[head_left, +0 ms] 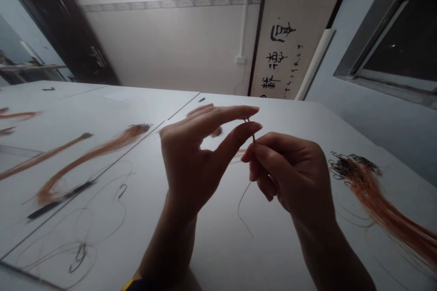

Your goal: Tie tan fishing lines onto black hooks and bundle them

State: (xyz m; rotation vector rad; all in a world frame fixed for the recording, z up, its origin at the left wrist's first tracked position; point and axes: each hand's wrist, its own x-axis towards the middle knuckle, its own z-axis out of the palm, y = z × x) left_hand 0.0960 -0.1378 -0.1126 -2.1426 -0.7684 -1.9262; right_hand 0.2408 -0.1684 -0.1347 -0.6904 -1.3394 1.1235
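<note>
My left hand (194,159) is raised over the white table, its thumb and forefinger closed round a small dark hook (248,120), mostly hidden between the fingertips. Just below and to the right, my right hand (290,168) pinches the lower end, where thin orange line meets the dark shank. A loose tail of thin line (239,209) hangs beneath my right hand and curves down over the table. Behind my left hand, a small pile of hooks (216,132) is partly covered.
On the right lies a thick bundle of orange lines with dark hooks (358,173). More orange bundles (105,148) are on the left, beside a dark stick (80,188). Loose hooks with line (79,257) are at lower left. The white table (218,245) reaches the wall.
</note>
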